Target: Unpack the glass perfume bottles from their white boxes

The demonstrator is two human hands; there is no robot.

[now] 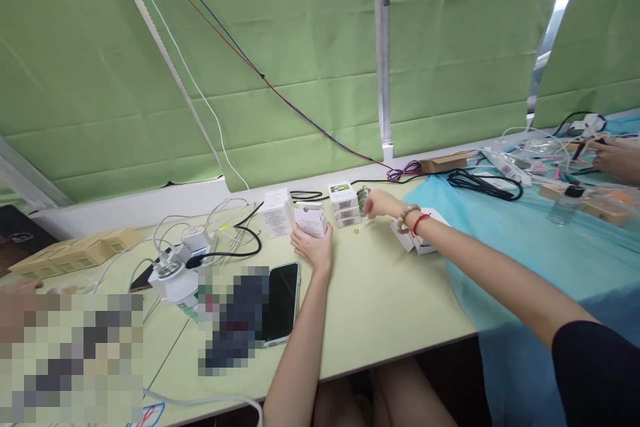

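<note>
Holding a small white box (311,219) upright on the table (380,300): left hand (315,247), fingers wrapped. Right hand (383,203) pinches a small round jar (363,200) (beside stacked boxes (345,205)).

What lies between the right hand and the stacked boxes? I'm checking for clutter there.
Nothing visible. The right hand holds a small dark item against the side of the stacked boxes. A small gold piece lies on the table just below, out of the way.

On the desk (380,307) we have a box stack (345,205) at the back, our right hand (383,203) just right of it, our left hand (314,247) holding a carton (310,218) to its left, phone (281,302) nearer us.
</note>
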